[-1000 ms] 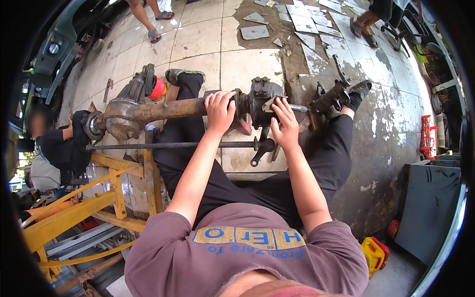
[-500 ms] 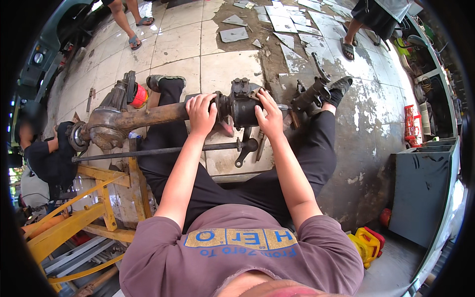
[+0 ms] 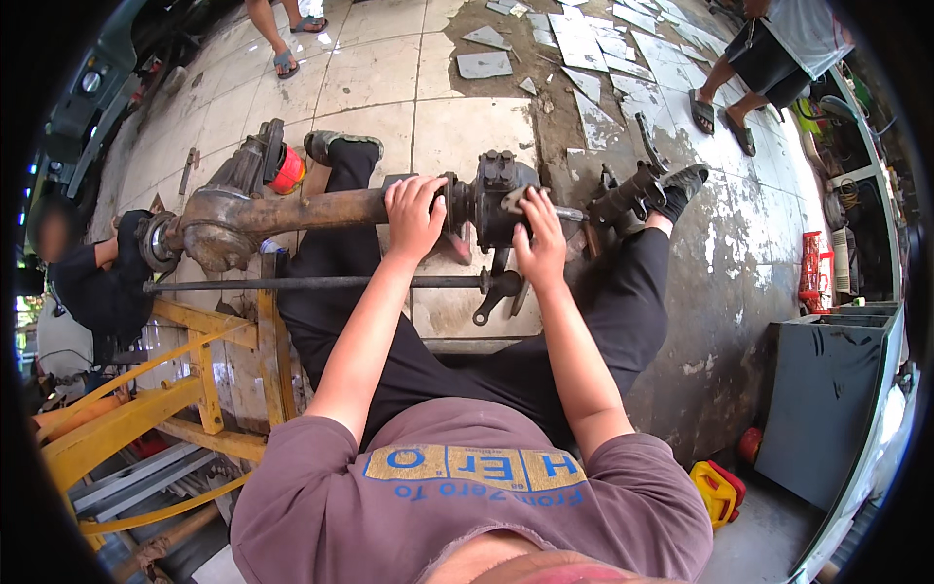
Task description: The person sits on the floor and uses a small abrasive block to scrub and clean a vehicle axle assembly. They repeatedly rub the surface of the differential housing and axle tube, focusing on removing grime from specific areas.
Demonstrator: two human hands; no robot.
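Observation:
A rusty vehicle axle [image 3: 321, 209] runs crosswise before me between my legs, its bulging differential housing [image 3: 216, 230] at the left. My left hand [image 3: 415, 216] lies over the axle tube near a flange, fingers curled round its top. At the tube's right end sits a dark, greasy knuckle housing [image 3: 494, 216] with a bolted block on top. My right hand [image 3: 541, 238] is at its right side, fingers closed on a small flat metal plate [image 3: 514, 200]; the grip is partly hidden. A long thin tie rod [image 3: 331, 283] passes nearer to me, below both hands.
Yellow metal frame [image 3: 209, 389] stands at left, beside a person in black [image 3: 92, 292]. A cylindrical metal part [image 3: 623, 190] lies by my right foot. Broken tiles [image 3: 584, 49] lie ahead; a grey cabinet [image 3: 827, 389] is at right. Two people stand far off.
The small plate has shifted nearer to me against the knuckle housing, with my right fingers on it. My left hand stays on the tube. The whole view has swung slightly.

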